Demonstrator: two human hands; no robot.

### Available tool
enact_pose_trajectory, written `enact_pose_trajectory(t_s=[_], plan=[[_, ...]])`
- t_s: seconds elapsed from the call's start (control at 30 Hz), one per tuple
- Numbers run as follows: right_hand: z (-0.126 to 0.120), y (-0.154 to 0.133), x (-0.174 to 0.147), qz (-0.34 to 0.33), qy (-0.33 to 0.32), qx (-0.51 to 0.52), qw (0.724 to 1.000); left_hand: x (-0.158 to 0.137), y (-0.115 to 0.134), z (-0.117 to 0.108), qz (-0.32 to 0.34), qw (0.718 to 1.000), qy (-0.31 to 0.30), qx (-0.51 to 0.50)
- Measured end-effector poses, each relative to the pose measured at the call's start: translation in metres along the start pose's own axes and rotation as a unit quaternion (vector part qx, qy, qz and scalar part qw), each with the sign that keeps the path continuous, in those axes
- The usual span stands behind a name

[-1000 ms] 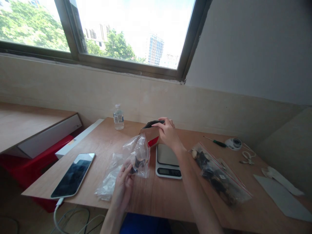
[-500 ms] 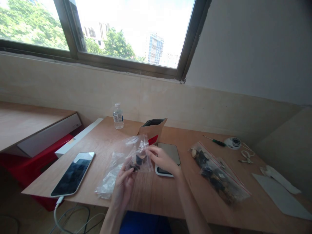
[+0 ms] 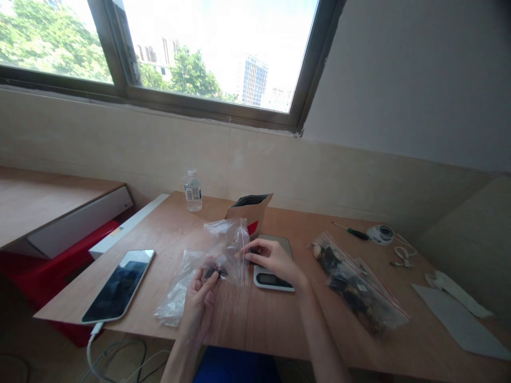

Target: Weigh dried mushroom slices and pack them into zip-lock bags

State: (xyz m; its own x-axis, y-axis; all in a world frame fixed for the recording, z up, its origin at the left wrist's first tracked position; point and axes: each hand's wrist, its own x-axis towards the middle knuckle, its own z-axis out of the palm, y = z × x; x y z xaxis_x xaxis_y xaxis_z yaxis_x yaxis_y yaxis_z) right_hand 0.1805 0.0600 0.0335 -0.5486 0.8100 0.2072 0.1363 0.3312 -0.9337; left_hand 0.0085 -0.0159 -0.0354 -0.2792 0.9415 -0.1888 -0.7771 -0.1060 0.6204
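Observation:
My left hand is closed on a clear zip bag, its thumb over small dark pieces that show through the plastic. The bag's zip edge faces right. At that edge my right hand pinches a small dark piece, mostly hidden by the fingers. Under the right hand lies a kitchen scale with a white front and a small display. A brown pouch stands with its top open behind the bag. Crumpled clear plastic rests beside my left hand.
A phone on a cable lies left, and a water bottle stands at the back. On the right are filled zip bags, a screwdriver, a white dome camera and a pale sheet.
My right hand has shifted right from the bag, fingers now at its zip edge with a dark piece. More of the scale's display shows. My left hand stays nearly in place.

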Motion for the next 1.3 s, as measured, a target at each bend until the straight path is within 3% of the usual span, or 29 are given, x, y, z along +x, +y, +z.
enact_pose_trajectory(t_s=[0.1,0.27,0.4,0.57,0.73,0.8,0.87,1.03,1.2,1.3], plan=[[-0.016,-0.008,0.013,-0.036,0.083,-0.001,0.996,0.003,0.002,-0.002,0.015,0.999,0.035,-0.014],[-0.037,-0.032,0.052,-0.135,0.234,-0.052,0.961,0.006,0.003,-0.003,0.020,0.998,0.054,-0.041],[-0.043,-0.040,0.083,-0.183,0.237,-0.134,0.945,0.005,0.004,-0.006,0.020,0.996,0.064,-0.051],[-0.041,-0.026,0.097,-0.204,0.185,-0.249,0.928,0.005,0.006,-0.008,0.017,0.995,0.073,-0.057],[-0.027,-0.020,0.072,-0.221,0.282,-0.297,0.885,0.006,0.006,-0.006,0.015,0.996,0.073,-0.047],[-0.018,-0.019,0.056,-0.216,0.304,-0.269,0.888,0.006,0.005,-0.005,0.016,0.997,0.067,-0.041],[-0.008,-0.014,0.040,-0.200,0.288,-0.222,0.910,0.006,0.003,-0.005,0.019,0.997,0.063,-0.037],[0.015,0.002,0.012,-0.145,0.173,-0.127,0.966,0.005,-0.003,-0.005,0.021,0.999,0.035,-0.004],[0.032,0.007,0.002,-0.138,0.092,-0.041,0.985,0.003,-0.008,-0.007,0.067,0.993,0.034,0.095],[0.039,0.005,0.000,-0.106,0.060,-0.026,0.992,0.002,-0.010,-0.010,0.125,0.968,0.050,0.213]])
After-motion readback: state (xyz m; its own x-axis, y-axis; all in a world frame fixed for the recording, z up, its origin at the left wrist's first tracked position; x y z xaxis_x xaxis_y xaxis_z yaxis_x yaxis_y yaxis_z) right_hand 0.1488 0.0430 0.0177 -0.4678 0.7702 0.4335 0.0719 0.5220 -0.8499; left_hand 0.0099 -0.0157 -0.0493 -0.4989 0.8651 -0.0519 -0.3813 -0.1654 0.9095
